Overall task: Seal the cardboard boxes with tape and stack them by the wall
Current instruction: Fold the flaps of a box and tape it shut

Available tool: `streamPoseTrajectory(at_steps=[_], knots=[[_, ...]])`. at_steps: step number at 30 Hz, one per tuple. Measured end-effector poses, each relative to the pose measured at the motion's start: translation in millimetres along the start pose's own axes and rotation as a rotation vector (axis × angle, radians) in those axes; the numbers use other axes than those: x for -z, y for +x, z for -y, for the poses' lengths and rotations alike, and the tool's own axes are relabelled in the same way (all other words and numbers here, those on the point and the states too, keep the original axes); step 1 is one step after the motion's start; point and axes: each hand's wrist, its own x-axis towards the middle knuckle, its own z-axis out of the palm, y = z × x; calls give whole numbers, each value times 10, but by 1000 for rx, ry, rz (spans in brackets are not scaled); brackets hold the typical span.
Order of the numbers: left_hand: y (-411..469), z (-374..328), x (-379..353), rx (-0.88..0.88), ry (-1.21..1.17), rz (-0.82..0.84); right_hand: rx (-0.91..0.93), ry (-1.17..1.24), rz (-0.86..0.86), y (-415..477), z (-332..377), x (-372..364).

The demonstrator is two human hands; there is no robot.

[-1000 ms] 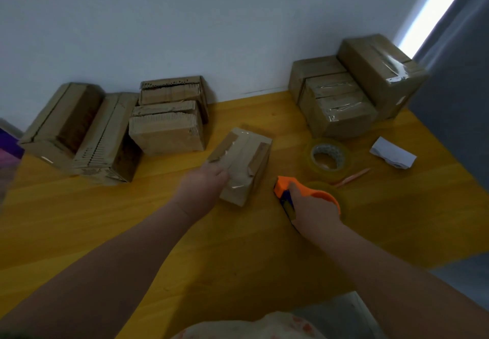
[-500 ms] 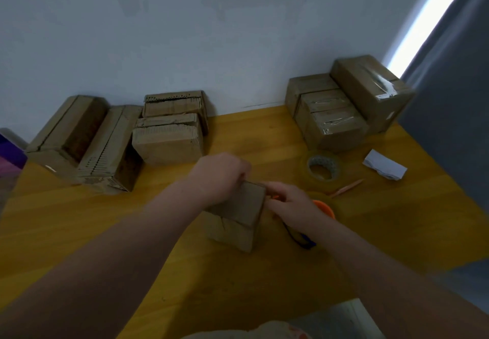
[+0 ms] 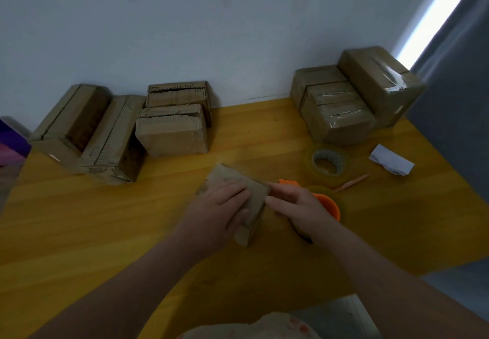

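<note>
A small cardboard box [image 3: 258, 195] lies on the yellow table [image 3: 105, 219] in front of me. My left hand [image 3: 219, 211] rests flat on its top with the fingers spread. My right hand [image 3: 293, 203] touches the box's right edge with its fingertips. The orange tape dispenser [image 3: 329, 203] lies on the table just behind my right hand, partly hidden by it. Sealed, taped boxes [image 3: 341, 116] stand stacked by the wall at the back right.
Several untaped boxes [image 3: 172, 132] lie by the wall at the back left. A clear tape roll [image 3: 326, 162], a thin pink stick [image 3: 352, 182] and a folded white paper [image 3: 391, 162] sit right of the box. A purple object [image 3: 10, 142] is at the far left edge.
My right hand let go of the orange dispenser and moved to the box's right edge. My left hand pulled the box nearer and turned it over, then laid itself flat on top.
</note>
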Motion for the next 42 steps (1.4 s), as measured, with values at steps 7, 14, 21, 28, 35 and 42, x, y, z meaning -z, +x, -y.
streamPoseTrajectory(at_steps=[7, 14, 21, 28, 35, 42], knots=[[-51, -23, -91, 21, -83, -18, -38, 88, -89, 16, -47, -81], [-47, -4, -138, 10, -105, -71, 28, 69, -258, 114, -48, -213], [-43, -6, -152, -1, -95, -110, 168, -180, -390, 159, -54, -285], [-33, -35, -137, -4, -82, -125, 236, -261, -427, 162, -56, -286], [-26, -40, -115, -5, -112, -131, 249, -330, -490, 184, -63, -316], [-2, 9, -61, 22, -189, -82, 180, -405, -574, 236, 42, -313]])
